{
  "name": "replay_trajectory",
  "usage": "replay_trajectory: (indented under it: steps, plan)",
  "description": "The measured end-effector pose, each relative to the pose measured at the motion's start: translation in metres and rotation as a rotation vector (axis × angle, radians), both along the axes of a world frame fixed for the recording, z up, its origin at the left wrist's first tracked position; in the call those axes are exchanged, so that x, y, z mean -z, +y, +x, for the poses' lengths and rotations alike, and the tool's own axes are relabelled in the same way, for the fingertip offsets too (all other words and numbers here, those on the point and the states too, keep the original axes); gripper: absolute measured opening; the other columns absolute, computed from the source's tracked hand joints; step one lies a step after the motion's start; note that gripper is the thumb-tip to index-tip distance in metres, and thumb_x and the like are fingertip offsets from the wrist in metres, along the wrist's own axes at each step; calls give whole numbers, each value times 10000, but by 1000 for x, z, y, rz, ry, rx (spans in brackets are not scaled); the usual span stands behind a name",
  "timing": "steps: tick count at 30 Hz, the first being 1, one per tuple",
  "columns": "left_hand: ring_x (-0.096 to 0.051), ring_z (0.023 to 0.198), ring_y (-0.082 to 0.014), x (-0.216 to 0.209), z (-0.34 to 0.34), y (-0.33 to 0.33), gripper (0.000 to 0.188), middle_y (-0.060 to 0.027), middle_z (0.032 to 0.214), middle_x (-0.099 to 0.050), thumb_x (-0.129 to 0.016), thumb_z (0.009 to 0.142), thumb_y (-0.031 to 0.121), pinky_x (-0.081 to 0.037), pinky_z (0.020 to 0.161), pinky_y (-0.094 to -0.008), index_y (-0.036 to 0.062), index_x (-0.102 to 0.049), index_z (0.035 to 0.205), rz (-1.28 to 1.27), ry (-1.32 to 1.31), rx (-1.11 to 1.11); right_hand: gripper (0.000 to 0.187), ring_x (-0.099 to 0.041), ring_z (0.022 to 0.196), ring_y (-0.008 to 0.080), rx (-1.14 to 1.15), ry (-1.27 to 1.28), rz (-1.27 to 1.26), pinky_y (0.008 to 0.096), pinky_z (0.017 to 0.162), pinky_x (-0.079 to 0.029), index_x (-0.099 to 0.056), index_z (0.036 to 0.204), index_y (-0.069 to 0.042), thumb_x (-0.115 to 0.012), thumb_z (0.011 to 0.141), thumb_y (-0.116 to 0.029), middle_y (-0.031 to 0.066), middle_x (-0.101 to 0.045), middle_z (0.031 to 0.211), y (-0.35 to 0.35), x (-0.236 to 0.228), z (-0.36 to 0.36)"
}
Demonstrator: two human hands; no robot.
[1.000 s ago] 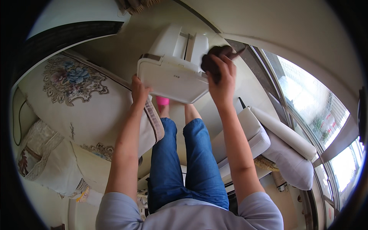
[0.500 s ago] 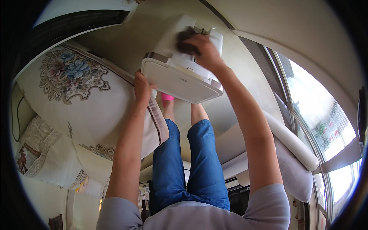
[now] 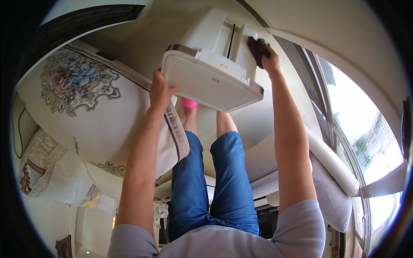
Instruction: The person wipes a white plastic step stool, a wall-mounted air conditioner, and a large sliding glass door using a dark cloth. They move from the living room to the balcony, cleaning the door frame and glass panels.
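A white rectangular trash can (image 3: pixel 206 32) is held up ahead of me, tilted so its flat lid (image 3: pixel 211 84) faces me. A black strip runs along a groove in its body. My left hand (image 3: pixel 161 91) grips the left edge of the lid, with some fingers hidden behind it. In my right hand (image 3: pixel 271 61) is a bunched dark brown cloth (image 3: pixel 257 50), pressed against the right side of the can. The fingers of that hand are closed round the cloth.
On the left stands a table under a cream cloth (image 3: pixel 124 107) with a flower pattern. To the right are a pale sofa (image 3: pixel 327 172) and tall windows (image 3: pixel 361 112). My foot in a pink slipper (image 3: pixel 189 103) shows below the can, on a light floor (image 3: pixel 254 122).
My right hand has moved the cloth right, from the can's grooved face to its right side. The can has shifted slightly right. My left hand keeps its hold.
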State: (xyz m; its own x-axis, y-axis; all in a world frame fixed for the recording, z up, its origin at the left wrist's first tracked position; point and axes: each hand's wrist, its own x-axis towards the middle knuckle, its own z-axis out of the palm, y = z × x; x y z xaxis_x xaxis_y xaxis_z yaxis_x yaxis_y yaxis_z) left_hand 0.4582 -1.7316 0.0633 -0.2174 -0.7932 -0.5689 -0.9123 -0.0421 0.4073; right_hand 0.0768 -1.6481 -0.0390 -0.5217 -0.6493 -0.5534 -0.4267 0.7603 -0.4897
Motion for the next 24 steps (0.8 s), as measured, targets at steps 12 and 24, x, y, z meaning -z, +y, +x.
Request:
replay_trajectory:
  steps: [12, 24]
  plan:
    - [-509, 1207, -373, -10, -72, -77, 923, -213, 1279, -497, -898, 631, 278, -508, 910, -458, 9, -375, 1342, -84, 72, 188, 394, -659, 1051, 228, 716, -1004, -32, 372, 908, -552, -544, 1304, -12, -436, 926, 18, 110, -645, 1197, 146, -63, 73]
    - [-473, 1267, -393, 3, -112, -100, 1047, -241, 1349, -468, -864, 670, 424, -475, 980, -476, 49, -319, 1481, -82, 142, 71, 365, -645, 1063, 210, 897, -1166, -102, 350, 857, -571, -462, 1334, -30, -525, 975, -58, 116, -611, 1215, 81, -141, 151]
